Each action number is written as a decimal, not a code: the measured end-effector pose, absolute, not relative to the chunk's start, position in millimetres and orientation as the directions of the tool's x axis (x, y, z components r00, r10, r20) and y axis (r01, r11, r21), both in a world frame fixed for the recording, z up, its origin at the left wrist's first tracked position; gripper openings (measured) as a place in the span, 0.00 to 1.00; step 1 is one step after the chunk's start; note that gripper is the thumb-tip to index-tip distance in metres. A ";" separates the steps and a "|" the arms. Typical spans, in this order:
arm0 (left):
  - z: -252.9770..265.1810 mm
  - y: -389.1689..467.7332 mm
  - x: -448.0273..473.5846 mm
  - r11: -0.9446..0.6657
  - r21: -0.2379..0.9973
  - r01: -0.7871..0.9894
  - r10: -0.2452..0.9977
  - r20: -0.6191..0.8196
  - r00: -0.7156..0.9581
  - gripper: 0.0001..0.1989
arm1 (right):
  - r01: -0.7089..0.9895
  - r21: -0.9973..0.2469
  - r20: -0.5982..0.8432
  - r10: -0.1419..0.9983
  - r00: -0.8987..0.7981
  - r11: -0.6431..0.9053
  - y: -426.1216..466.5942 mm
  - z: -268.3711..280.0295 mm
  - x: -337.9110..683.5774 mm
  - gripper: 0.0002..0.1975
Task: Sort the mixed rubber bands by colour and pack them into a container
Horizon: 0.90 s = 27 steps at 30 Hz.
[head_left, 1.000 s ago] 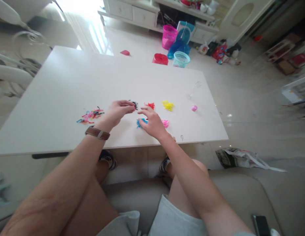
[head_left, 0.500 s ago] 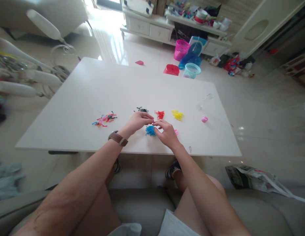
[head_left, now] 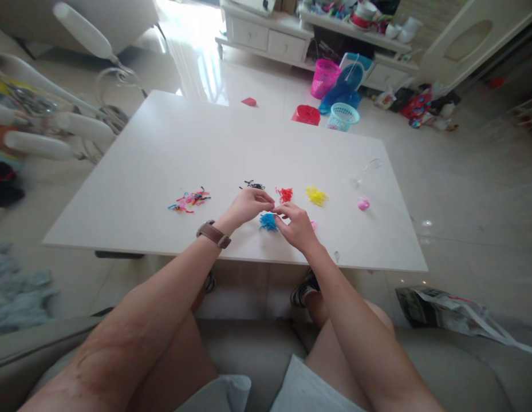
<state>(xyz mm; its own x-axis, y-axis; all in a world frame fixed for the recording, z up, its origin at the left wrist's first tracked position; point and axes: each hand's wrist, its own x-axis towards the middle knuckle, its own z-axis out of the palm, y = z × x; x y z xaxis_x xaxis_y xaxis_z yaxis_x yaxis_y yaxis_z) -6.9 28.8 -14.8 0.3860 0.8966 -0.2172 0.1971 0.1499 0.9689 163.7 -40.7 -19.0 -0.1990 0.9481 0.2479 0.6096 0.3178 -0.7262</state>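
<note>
My left hand (head_left: 253,203), with a watch (head_left: 214,233) on its wrist, and my right hand (head_left: 296,224) meet fingertip to fingertip over the table. Both are closed in a pinch around a small pinkish strip, mostly hidden by the fingers. Just below the fingertips lies a pile of blue strips (head_left: 268,222). Red strips (head_left: 284,195) sit right behind the hands, and black strips (head_left: 254,185) lie beyond my left hand. A yellow pile (head_left: 316,195) is farther right. Pink strips (head_left: 314,225) show partly behind my right hand. A mixed-colour pile (head_left: 190,199) spreads to the left.
On the white table (head_left: 205,137) a pink lump (head_left: 363,203) and a clear plastic item (head_left: 371,167) lie at the right. A small clear piece (head_left: 337,256) is near the front edge. Baskets (head_left: 343,117) and a red stool (head_left: 306,114) stand beyond the far edge.
The whole view has shifted slightly, so the table appears a little further right and higher. Both hands keep their pinch at nearly the same place over the blue pile.
</note>
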 end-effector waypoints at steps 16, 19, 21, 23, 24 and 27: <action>-10.4 26.3 -3.6 0.111 0.961 0.254 0.896 -0.207 0.393 0.08 | 0.630 -0.709 0.263 0.948 -0.181 0.317 -36.4 -16.8 165.9 0.09; -13.1 27.0 -2.6 0.103 0.961 0.256 0.891 -0.204 0.406 0.08 | 0.658 -0.700 0.248 0.959 -0.139 0.276 -33.3 -14.0 173.9 0.08; -15.6 28.2 -2.5 0.105 0.959 0.265 0.890 -0.209 0.404 0.07 | 0.701 -0.684 0.214 0.974 -0.070 0.201 -29.7 -11.5 186.7 0.08; -17.6 29.5 -3.8 0.111 0.955 0.276 0.888 -0.220 0.404 0.07 | 0.767 -0.636 0.154 0.988 0.019 0.084 -26.4 -9.7 205.7 0.08; -18.3 30.2 -5.2 0.112 0.954 0.280 0.886 -0.223 0.406 0.07 | 0.806 -0.592 0.119 0.990 0.072 0.013 -25.4 -9.5 216.7 0.09; -18.8 32.3 -12.1 0.105 0.952 0.287 0.887 -0.221 0.406 0.07 | 0.867 -0.462 0.000 0.977 0.213 -0.189 -26.1 -13.2 249.7 0.10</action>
<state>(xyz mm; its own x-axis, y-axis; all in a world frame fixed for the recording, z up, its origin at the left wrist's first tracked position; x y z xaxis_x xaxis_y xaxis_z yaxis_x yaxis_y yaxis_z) -12.1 32.3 -18.8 0.4062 0.8868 -0.2206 0.2872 0.1053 0.9521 249.7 -26.1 -13.2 0.2128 0.9771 0.0003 0.8668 -0.1886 -0.4615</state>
